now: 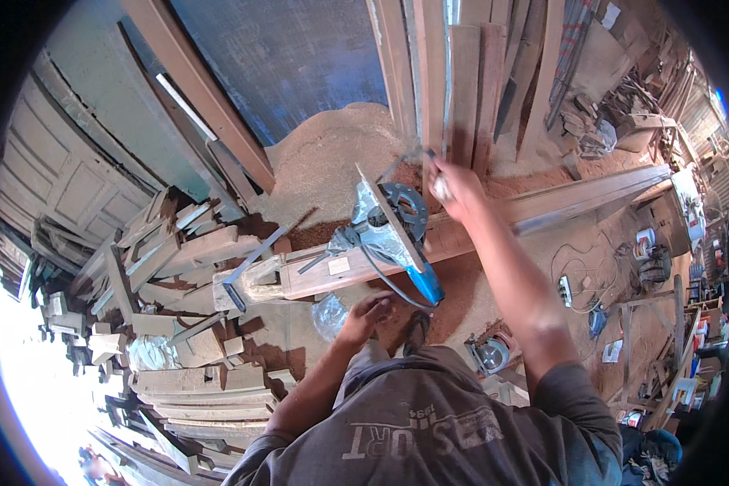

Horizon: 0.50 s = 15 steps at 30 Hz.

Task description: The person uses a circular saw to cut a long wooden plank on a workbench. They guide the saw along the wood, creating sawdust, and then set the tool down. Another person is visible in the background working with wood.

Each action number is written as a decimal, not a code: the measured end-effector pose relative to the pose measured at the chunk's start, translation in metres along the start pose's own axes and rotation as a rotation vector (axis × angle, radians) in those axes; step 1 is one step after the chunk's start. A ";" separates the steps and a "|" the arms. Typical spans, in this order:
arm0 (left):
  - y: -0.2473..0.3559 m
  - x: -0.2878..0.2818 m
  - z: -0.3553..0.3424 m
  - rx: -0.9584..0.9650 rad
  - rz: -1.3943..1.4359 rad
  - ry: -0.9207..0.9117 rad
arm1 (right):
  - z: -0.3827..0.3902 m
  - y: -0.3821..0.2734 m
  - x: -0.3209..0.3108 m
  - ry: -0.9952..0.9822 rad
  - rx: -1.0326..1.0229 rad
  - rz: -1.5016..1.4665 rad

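A blue circular saw [425,283] with a metal base plate rests tilted on a long wooden beam [324,279], its dark cable curving down around the near side. My right hand [455,190] is raised beyond the saw, closed around a dark cord [413,156] that loops out to its left. Low in front of my body, just short of the beam, my left hand [366,317] hangs with its fingers curled, holding nothing that shows. At the beam's left end lies a try square [233,296] with a long thin blade.
Stacked offcuts and boards [202,397] crowd the left side. Sawdust [332,150] is heaped against a dark blue panel, with upright planks [463,89] beside it. Another power saw [492,354] sits on the floor near my right, and a loose cable [579,271] coils beyond.
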<state>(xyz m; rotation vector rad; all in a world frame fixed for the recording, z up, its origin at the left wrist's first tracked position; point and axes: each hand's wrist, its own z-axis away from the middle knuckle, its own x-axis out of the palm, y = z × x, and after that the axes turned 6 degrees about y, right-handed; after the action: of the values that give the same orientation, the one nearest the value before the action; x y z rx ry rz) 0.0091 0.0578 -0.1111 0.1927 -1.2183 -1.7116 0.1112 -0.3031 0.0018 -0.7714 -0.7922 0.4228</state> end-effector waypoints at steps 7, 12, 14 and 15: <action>-0.054 -0.077 0.010 -0.147 -0.109 0.356 | 0.041 0.075 0.218 -0.572 0.189 0.567; -0.054 -0.119 0.037 0.150 0.046 0.484 | 0.214 0.127 0.132 -1.375 -0.071 1.053; -0.046 -0.121 0.049 0.232 -0.032 0.412 | 0.243 0.127 0.072 -1.293 -0.124 0.963; -0.040 -0.119 0.053 0.293 -0.046 0.411 | 0.250 0.130 0.041 -1.136 -0.145 0.991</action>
<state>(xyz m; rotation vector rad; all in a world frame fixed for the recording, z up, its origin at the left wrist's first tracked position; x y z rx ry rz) 0.0122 0.1839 -0.1630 0.7176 -1.1498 -1.4316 -0.0610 -0.0793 0.0378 -1.0204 -1.4584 1.8096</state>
